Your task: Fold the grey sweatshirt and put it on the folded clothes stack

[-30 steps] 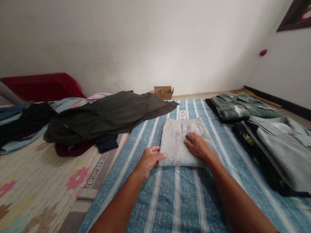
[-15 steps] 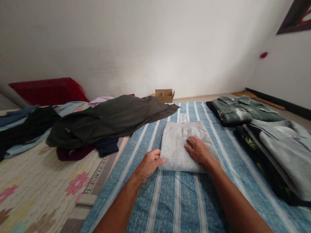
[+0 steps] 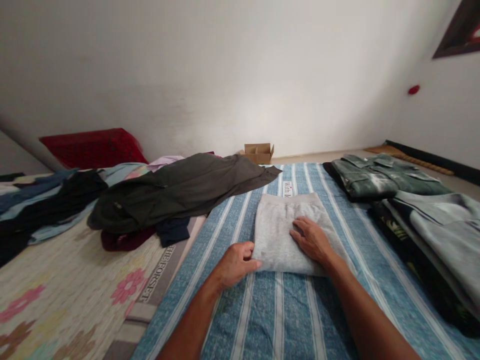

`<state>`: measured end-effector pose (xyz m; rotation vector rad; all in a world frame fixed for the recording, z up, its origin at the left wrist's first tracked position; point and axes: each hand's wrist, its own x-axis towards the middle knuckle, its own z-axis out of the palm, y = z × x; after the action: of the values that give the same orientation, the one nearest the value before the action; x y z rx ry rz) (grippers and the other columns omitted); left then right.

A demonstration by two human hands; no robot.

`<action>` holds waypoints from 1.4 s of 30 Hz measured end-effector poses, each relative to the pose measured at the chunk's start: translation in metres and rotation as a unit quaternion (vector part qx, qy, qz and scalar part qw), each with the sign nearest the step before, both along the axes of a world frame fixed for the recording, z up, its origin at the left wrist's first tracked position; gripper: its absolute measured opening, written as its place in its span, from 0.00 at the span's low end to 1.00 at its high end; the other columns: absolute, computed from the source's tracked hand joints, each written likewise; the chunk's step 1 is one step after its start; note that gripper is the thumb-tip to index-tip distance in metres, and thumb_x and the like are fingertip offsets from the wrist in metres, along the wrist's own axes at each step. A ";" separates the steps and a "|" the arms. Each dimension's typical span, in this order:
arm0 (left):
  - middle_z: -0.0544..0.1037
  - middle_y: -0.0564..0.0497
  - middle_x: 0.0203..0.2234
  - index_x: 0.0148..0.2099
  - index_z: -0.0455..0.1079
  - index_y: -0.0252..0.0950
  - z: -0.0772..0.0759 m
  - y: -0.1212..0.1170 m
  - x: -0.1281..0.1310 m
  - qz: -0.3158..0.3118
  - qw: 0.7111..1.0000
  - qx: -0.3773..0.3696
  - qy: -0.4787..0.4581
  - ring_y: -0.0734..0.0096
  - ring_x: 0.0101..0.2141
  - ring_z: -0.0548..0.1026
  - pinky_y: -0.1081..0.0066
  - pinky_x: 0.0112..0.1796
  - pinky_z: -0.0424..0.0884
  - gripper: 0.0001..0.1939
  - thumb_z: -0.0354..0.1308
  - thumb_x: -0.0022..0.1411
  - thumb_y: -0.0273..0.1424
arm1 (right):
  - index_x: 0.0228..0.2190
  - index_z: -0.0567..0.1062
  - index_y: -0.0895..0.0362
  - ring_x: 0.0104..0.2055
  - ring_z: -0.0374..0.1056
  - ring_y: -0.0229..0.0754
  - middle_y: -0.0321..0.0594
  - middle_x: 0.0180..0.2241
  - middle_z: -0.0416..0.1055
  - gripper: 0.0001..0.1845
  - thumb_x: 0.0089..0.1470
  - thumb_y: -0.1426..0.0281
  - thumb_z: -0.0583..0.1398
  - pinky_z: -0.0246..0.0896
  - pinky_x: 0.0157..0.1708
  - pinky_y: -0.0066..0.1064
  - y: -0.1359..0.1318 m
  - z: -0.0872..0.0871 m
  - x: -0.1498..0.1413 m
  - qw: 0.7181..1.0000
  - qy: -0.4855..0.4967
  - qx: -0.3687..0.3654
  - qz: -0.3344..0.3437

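The folded grey garment (image 3: pixel 275 227) lies flat on the blue striped sheet (image 3: pixel 262 325), right of centre in the frame, its waistband towards the top. The right hand (image 3: pixel 313 242) rests on its upper face, the fingers slightly spread. The left hand (image 3: pixel 234 265) touches its lower left corner, thumb over the edge and forefinger at the side; I cannot tell whether the fingers pinch cloth, as some are hidden.

At the right of the frame, a folded green garment (image 3: pixel 386 175) lies beyond a stack topped by a grey collared shirt (image 3: pixel 442 217). Left of centre, a long dark garment (image 3: pixel 180 187) lies across other clothes, its narrow end on the striped sheet. The floral mat (image 3: pixel 82 280) fills the lower left. A small cardboard box (image 3: pixel 258 154) sits near the wall (image 3: pixel 240 70), at upper centre.
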<state>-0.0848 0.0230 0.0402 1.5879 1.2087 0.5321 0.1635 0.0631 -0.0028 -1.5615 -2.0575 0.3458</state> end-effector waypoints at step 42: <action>0.48 0.37 0.65 0.66 0.47 0.29 -0.009 -0.013 0.068 -0.185 0.831 0.263 0.453 0.57 0.63 0.47 0.56 0.60 0.49 0.41 0.49 0.48 0.19 | 0.60 0.57 0.60 0.63 0.46 0.58 0.53 0.61 0.54 0.39 0.46 0.70 0.61 0.39 0.60 0.51 -0.079 0.005 -0.010 0.982 -0.146 0.033 0.114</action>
<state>-0.0168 0.0104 0.0313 2.6463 1.4160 -0.2350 0.1536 -0.0156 0.0023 -1.4063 -2.4559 0.1322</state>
